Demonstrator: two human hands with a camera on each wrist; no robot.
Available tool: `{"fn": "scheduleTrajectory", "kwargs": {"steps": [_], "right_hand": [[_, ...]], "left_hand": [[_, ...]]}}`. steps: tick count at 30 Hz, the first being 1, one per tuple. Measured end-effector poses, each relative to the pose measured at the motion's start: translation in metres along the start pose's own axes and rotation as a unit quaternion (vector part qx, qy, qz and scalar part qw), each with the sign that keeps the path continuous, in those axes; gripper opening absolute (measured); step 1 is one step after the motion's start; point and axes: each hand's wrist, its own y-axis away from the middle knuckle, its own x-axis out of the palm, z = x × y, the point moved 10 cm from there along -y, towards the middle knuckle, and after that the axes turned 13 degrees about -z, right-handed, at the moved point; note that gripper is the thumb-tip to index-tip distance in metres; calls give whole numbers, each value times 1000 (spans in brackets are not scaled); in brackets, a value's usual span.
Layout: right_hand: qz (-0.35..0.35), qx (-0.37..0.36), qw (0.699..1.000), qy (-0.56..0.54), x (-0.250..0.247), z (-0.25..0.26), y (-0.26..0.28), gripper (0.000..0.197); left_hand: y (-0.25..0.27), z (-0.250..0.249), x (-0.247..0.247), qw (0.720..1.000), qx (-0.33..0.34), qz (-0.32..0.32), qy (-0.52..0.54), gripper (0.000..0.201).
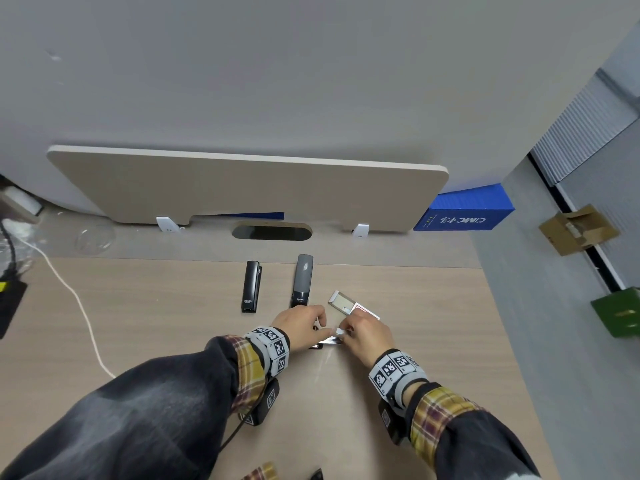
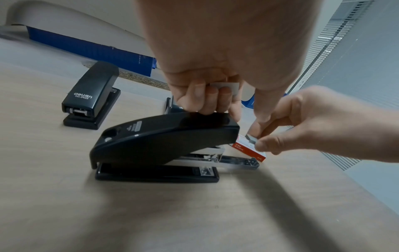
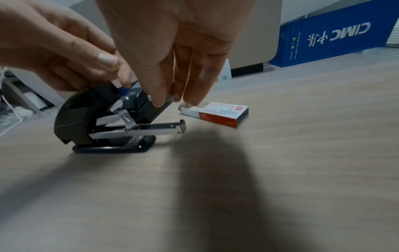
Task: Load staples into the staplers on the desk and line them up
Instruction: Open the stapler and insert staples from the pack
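A black stapler (image 2: 164, 141) stands on the desk under my hands, its top raised and its metal staple tray (image 2: 239, 162) slid out toward the right. My left hand (image 2: 211, 109) grips the stapler's top cover (image 3: 86, 104). My right hand (image 3: 170, 100) pinches a short silver staple strip (image 3: 173, 98) just above the tray (image 3: 159, 128). The red and white staple box (image 3: 218, 113) lies open behind it (image 1: 349, 306). Two more staplers, one black (image 1: 251, 287) and one grey (image 1: 302, 284), lie side by side farther back.
A beige divider panel (image 1: 242, 188) runs along the desk's back, with a cable slot (image 1: 272, 233) before it and a blue box (image 1: 464, 211) at its right end. A white cable (image 1: 79, 306) crosses the left side. The desk's right edge (image 1: 502, 327) is close.
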Motion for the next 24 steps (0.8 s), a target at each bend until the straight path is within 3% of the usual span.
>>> {"fn": "scheduleTrajectory", "kwargs": {"steps": [6,24], "right_hand": [[27,-32,997,58,19,1,6,18],[18,-55,998,30,20,5,10,22]], "left_hand": [[3,4,0,1000,-6,15,-18,22],[3,1,2,999,3,30,-29,22]]}}
